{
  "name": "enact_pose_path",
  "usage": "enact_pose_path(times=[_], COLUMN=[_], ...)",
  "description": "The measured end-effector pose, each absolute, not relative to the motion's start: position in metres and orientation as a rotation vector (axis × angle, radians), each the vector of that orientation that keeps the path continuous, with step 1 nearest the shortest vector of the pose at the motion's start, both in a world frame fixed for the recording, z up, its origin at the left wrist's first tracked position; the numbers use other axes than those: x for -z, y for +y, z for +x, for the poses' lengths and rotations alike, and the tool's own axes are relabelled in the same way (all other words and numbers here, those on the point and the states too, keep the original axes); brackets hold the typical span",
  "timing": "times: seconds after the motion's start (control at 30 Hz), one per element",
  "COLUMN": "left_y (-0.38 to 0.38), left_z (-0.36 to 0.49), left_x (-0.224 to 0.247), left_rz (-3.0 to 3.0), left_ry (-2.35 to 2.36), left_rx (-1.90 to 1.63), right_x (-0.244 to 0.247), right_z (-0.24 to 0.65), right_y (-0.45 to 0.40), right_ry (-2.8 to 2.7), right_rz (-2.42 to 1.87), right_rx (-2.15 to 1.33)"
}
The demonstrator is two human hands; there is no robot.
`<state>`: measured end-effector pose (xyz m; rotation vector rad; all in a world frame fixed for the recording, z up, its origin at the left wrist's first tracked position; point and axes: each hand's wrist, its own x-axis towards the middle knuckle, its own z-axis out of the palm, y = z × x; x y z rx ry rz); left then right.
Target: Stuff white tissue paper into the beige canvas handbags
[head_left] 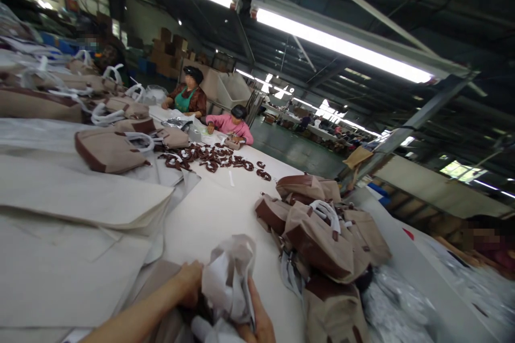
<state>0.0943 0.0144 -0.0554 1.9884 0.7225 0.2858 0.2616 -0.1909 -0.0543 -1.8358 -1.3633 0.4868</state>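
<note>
In the head view a crumpled wad of white paper [229,276] rises between my hands at the bottom middle. My right hand [259,316] is closed around its right and lower side. My left hand [190,283] is closed at the edge of a beige handbag [155,281], just left of the paper. Its fingertips are hidden. Most of this bag lies below the picture or behind my left arm. More pale wrapping shows under the wad, near my right wrist.
Beige and brown handbags [322,230] are piled at the right, beside clear plastic bags [398,305]. Paper sheets [72,257] lie left; another handbag [108,152] rests beyond. Brown handles [213,156] are scattered across the white table [193,225]. Two co-workers [231,125] sit opposite.
</note>
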Motion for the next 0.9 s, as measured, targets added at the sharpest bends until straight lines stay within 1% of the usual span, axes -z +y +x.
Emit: enact_pose_path(times=[0.13,0.23,0.3,0.37,0.4,0.5,0.57,0.6,0.67,0.73,0.8,0.9], left_y=[0.04,0.048,0.039,0.022,0.013,-0.011,-0.021,-0.025,-0.031,-0.035,-0.036,-0.03], left_z=[0.069,0.066,0.067,0.065,0.062,0.045,0.035,0.033,0.035,0.043,0.051,0.056], left_x=[0.044,0.028,0.023,0.029,0.036,0.062,0.073,0.074,0.067,0.051,0.031,0.011], left_rz=[1.834,1.645,1.517,1.391,1.349,1.343,1.519,1.66,2.025,2.362,2.562,2.582], left_ry=[0.916,0.996,1.005,1.0,0.997,1.008,1.047,1.067,1.077,0.972,0.725,0.405], left_rx=[-0.35,-0.497,-0.576,-0.622,-0.631,-0.641,-0.664,-0.681,-0.711,-0.677,-0.512,-0.16], right_x=[0.005,-0.051,-0.088,-0.111,-0.115,-0.1,-0.077,-0.066,-0.051,-0.046,-0.047,-0.054], right_z=[0.281,0.281,0.273,0.262,0.257,0.248,0.249,0.252,0.262,0.276,0.288,0.301], right_y=[-0.201,-0.194,-0.184,-0.174,-0.17,-0.162,-0.161,-0.161,-0.161,-0.161,-0.16,-0.166], right_ry=[-1.425,-1.605,-1.769,-1.875,-1.881,-1.84,-1.823,-1.813,-1.791,-1.802,-1.806,-1.807], right_rz=[-1.943,-2.205,-2.354,-2.403,-2.397,-2.309,-2.273,-2.279,-2.291,-2.264,-2.255,-2.262], right_rx=[-0.391,-0.106,0.129,0.297,0.315,0.082,-0.079,-0.103,-0.076,-0.043,-0.002,0.113])
